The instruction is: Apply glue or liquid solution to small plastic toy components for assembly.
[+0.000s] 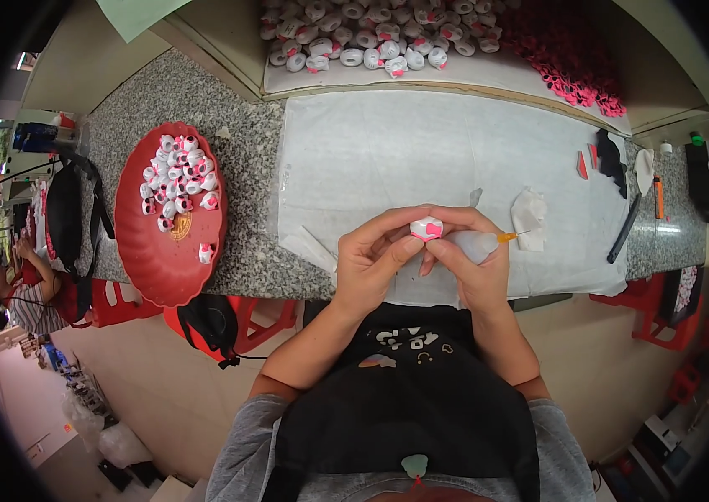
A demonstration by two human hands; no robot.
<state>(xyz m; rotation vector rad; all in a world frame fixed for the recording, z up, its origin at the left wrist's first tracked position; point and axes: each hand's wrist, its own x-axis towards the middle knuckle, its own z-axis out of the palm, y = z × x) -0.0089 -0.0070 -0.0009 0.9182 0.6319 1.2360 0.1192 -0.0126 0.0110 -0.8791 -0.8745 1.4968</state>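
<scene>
Over the white paper sheet, my left hand pinches a small white figurine head with a pink bow-like piece on its front. The thumb and fingers of my right hand meet the piece from the other side. Tucked in that right hand is a soft translucent squeeze bottle. Its orange hub and thin needle point away to the right, clear of the figurine. Part of the bottle is hidden by my fingers.
A red scalloped dish at left holds several finished-looking heads. Many white heads and pink pieces fill the shelf behind. At right lie crumpled tissue, black scraps and an orange pen-like stick. Another person sits far left.
</scene>
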